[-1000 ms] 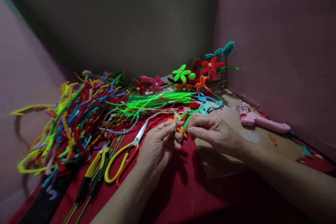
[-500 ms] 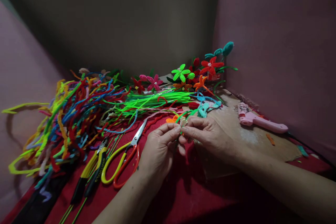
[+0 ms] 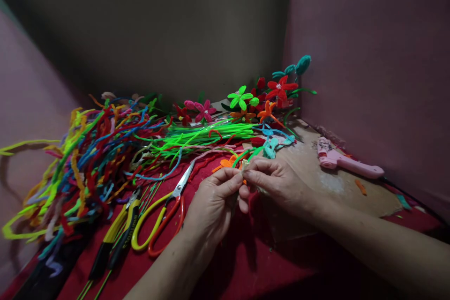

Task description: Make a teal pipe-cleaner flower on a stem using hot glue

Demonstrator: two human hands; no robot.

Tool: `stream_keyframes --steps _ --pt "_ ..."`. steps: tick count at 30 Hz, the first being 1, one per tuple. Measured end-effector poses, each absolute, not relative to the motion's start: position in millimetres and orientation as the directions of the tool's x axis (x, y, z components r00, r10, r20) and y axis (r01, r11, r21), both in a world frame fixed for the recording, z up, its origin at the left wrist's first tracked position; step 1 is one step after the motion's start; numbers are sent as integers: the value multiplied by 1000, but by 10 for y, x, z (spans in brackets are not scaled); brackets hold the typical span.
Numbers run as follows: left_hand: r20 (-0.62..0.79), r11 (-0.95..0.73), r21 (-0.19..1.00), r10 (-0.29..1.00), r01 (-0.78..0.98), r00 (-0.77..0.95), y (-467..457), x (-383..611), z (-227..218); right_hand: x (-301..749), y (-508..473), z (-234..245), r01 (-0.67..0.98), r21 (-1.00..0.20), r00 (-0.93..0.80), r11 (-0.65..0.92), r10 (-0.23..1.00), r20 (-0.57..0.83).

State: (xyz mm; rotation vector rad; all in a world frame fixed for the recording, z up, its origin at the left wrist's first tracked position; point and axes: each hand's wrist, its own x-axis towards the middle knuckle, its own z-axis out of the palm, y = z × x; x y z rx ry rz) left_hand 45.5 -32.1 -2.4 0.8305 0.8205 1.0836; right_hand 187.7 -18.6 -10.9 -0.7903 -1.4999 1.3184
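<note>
My left hand (image 3: 213,206) and my right hand (image 3: 277,180) meet over the red cloth (image 3: 246,262), both pinched on a small pipe-cleaner flower piece (image 3: 243,165) with a pale centre. Orange petals (image 3: 227,163) and a green stem (image 3: 246,153) stick out just behind my fingertips. Scissors (image 3: 165,215) with yellow and red handles lie just left of my left hand.
A big tangle of coloured pipe cleaners (image 3: 87,159) fills the left side. Neon green stems (image 3: 207,133) lie behind the hands, and finished flowers (image 3: 260,96) stand in the back corner. Pliers (image 3: 116,234) lie left of the scissors. A pink glue gun (image 3: 346,161) rests on brown cardboard (image 3: 333,187) at the right.
Both hands have stayed pinched together on the flower piece, shifting slightly toward me and turning it; the pale centre now sits between the fingertips. The view has drifted a little.
</note>
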Motion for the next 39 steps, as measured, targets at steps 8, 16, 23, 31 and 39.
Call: stream_keyframes --steps 8,16,23,31,39 --pt "-167 251 879 958 -404 232 -326 457 -8 1860 -187 -113 -69 -963 -281 259 921 268" --pt "-184 259 886 958 -384 222 -308 416 -14 1839 -211 -203 -37 -953 -218 299 929 300" --pt "-170 265 900 945 -346 280 -316 411 5 1893 -172 -168 -175 -932 -281 318 891 357" --pt "-208 319 917 895 -241 395 -304 357 23 1956 -164 -121 -244 -941 -401 234 859 318" --pt "-191 293 930 903 -224 386 -294 366 13 1924 -203 -212 -330 -917 -277 222 906 319"
